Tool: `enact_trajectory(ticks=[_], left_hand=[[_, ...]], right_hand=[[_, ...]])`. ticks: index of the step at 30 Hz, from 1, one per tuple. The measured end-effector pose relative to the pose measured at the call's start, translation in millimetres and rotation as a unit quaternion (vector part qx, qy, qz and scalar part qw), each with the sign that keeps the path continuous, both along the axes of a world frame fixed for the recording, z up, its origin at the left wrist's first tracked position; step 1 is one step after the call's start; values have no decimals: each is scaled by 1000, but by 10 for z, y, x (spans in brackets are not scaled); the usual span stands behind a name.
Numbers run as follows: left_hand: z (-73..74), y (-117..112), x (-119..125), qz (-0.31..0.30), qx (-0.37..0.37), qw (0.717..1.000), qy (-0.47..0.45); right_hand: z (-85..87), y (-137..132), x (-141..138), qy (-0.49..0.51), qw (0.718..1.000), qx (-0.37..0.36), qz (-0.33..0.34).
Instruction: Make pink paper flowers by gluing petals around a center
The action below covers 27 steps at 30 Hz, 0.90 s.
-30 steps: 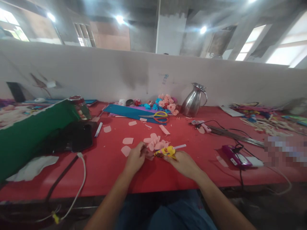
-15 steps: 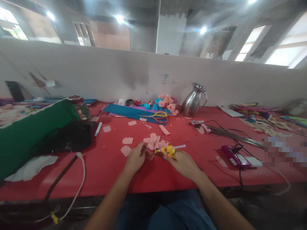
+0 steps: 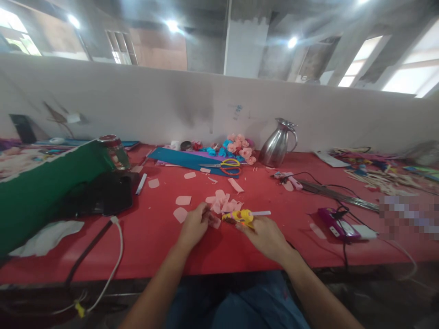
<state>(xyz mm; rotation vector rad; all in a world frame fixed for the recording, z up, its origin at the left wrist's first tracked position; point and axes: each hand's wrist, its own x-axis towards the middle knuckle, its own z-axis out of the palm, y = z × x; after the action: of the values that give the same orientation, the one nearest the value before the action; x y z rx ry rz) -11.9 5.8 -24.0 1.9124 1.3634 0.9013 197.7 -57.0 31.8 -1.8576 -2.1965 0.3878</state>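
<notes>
My right hand is closed around a yellow glue gun whose white glue stick pokes out to the right. Its nozzle points left at a pink paper piece pinched in my left hand. Both hands hover just above the red table, near its front edge. A small heap of pink paper petals lies right behind them, with two loose petals to the left.
Yellow-handled scissors lie on blue paper at the back, by paper flowers and a steel jug. A green roll, a black pouch and a white cable fill the left. A purple device with cords sits right.
The glue stick end and my right hand have shifted slightly right and down. My left hand keeps its pinch on the pink piece.
</notes>
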Motion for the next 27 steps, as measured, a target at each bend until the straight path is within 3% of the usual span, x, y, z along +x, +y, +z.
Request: enact_trajectory(ticks=[5,13,21,27], left_hand=[[-48,23,-7,-5,-1,1000,-12],[15,2,3,-6,-10,999,-38],[-5,12,-3,9,-4,1000,-13],[1,13,3,6,-4,1000,-17]], right_hand=[[-19,-29,-3,-5,1000,-6,10],[18,-54,141,-12,999,17,-40],[-64,-90,-29,21,1000,-2,5],[-93,-68,-66,3,1000,-9,3]])
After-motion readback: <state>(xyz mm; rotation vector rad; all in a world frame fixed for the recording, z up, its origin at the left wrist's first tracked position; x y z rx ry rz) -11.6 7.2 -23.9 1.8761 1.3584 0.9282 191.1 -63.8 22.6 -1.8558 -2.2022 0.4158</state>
